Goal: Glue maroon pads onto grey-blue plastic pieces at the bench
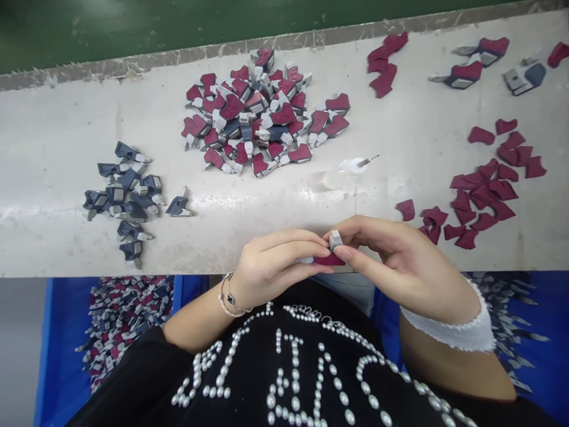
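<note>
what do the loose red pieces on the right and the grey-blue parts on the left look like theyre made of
Loose red pieces: probably felt or flocked fabric; flat, matte, no shine, clean cut edges. Grey-blue parts: likely moulded plastic; hard angular shapes, smooth faces, pale grey ends, though painted metal cannot be ruled out. The piece between the left hand and right hand shows both.

We cannot see most of the small part (331,252) because our fingers (293,252) cover it. The blue bins (62,332) below are cut off by the table edge (178,270) and our arms.
</note>
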`<state>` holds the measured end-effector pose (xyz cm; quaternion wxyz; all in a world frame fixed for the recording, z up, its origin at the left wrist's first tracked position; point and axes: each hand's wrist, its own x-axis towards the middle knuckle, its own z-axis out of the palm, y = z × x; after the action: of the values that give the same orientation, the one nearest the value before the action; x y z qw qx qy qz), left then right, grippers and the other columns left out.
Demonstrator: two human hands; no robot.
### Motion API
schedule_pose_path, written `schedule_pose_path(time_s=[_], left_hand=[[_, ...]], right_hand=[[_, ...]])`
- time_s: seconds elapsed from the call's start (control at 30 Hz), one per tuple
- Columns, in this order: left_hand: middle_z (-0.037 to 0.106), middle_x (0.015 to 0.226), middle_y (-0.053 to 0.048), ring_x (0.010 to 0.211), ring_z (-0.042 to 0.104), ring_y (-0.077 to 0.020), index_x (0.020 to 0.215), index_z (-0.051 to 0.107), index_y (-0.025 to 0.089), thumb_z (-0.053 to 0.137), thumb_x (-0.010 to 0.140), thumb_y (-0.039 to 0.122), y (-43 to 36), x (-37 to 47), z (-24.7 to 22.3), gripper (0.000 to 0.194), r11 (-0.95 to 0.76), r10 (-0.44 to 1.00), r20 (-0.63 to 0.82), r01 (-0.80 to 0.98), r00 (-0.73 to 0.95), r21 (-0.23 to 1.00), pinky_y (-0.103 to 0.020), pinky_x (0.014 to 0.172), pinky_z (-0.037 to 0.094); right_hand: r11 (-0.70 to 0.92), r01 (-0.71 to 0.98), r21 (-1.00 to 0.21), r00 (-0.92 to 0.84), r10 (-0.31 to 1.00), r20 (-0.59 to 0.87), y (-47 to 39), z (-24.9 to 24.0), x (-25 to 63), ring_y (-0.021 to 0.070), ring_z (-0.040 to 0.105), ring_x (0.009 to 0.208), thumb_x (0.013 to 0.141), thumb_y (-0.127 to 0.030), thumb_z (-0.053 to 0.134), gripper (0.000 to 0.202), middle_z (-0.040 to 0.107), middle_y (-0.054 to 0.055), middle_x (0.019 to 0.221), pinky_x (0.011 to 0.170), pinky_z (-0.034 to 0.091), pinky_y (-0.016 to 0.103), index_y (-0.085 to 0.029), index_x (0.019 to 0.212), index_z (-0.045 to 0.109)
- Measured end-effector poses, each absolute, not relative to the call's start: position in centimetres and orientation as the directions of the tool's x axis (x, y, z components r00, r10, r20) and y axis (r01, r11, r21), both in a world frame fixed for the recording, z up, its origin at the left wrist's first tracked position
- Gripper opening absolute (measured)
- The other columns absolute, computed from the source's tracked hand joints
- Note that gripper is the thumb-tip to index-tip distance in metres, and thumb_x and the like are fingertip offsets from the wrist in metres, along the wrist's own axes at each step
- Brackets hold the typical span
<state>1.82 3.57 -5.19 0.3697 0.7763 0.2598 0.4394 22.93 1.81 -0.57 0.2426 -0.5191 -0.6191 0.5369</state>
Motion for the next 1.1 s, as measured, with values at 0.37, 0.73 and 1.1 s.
schedule_pose_path(time_s=[0.37,0.73,1.1], left_hand=[[0.078,0.097,-0.006,0.092,0.077,-0.0149,0.103,0.070,0.016,0.080,0.082,0.022,3.7,1.8,-5.6,0.024,-0.561,0.780,0.475,0.119,0.408,0.819,-0.024,0.086,0.067],[0.077,0.102,-0.006,0.089,0.075,-0.0137,0.114,0.065,0.017,0.077,0.086,0.023,3.7,1.1,-6.0,0.031,-0.482,0.813,0.312,0.265,0.492,0.835,-0.023,0.080,0.064],[0.076,0.075,-0.003,0.062,0.070,-0.0117,0.081,0.068,0.015,0.080,0.081,0.024,3.0,1.9,-6.2,0.015,-0.240,0.892,0.163,0.137,0.421,0.961,-0.021,0.058,0.059]], right_hand=[[-0.087,0.370,-0.925,-0.406,0.880,-0.246,0.6,-1.8,22.4,0.0153,0.062,0.078,0.105,-0.034,0.048,0.022,0.065,0.001,0.092,0.067,0.050,0.028,-0.024,0.125,0.049],[0.054,0.477,-0.877,-0.410,0.897,-0.168,1.2,-1.5,22.5,0.0160,0.066,0.088,0.103,-0.022,0.051,0.019,0.070,0.003,0.106,0.075,0.052,0.028,-0.025,0.120,0.058],[0.331,0.624,-0.708,-0.510,0.859,-0.047,0.9,-0.8,22.8,0.0207,0.067,0.090,0.100,-0.013,0.045,0.032,0.071,0.008,0.104,0.073,0.056,0.034,-0.019,0.130,0.058]])
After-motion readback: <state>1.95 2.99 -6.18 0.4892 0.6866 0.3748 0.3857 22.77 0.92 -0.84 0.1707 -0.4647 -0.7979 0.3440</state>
